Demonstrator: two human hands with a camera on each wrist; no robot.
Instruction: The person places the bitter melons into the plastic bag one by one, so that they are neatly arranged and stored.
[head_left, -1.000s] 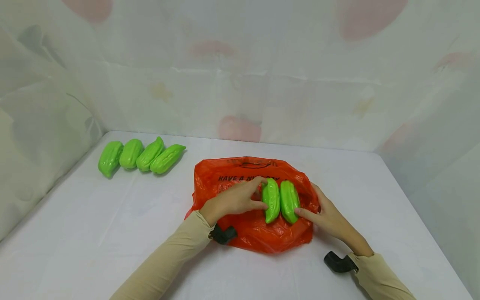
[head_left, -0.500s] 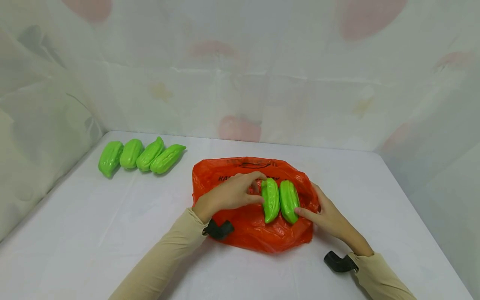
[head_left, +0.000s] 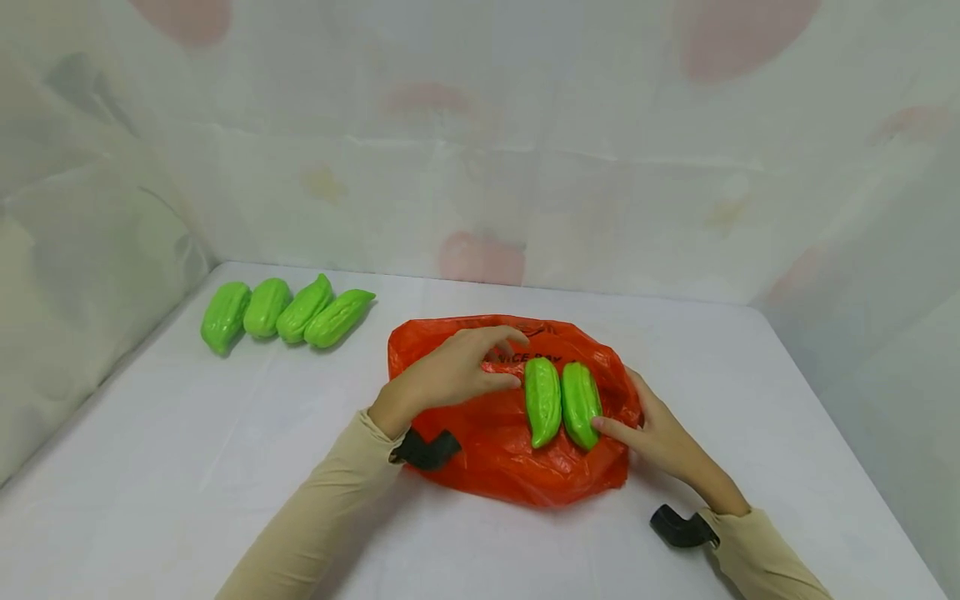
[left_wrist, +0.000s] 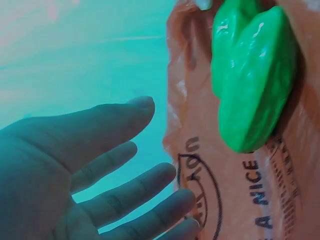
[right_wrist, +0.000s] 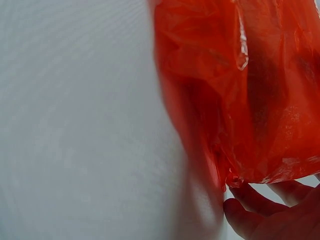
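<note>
Your left hand (head_left: 450, 375) hovers loose-fingered over the orange bag (head_left: 495, 454), gripping nothing; your right hand (head_left: 660, 437) lies straight-fingered, one fingertip against the right-hand of two green gourds (head_left: 581, 404) lying side by side on the bag. Careful: slick plastic could slide under a nudge, and the pair may roll apart.

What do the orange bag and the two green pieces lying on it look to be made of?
Orange bag: thin plastic film, crinkled and glossy, with printed black lettering. Two green pieces: likely moulded plastic toy vegetables, with a smooth, uniform colour and sharp shiny highlights in the left wrist view.
</note>
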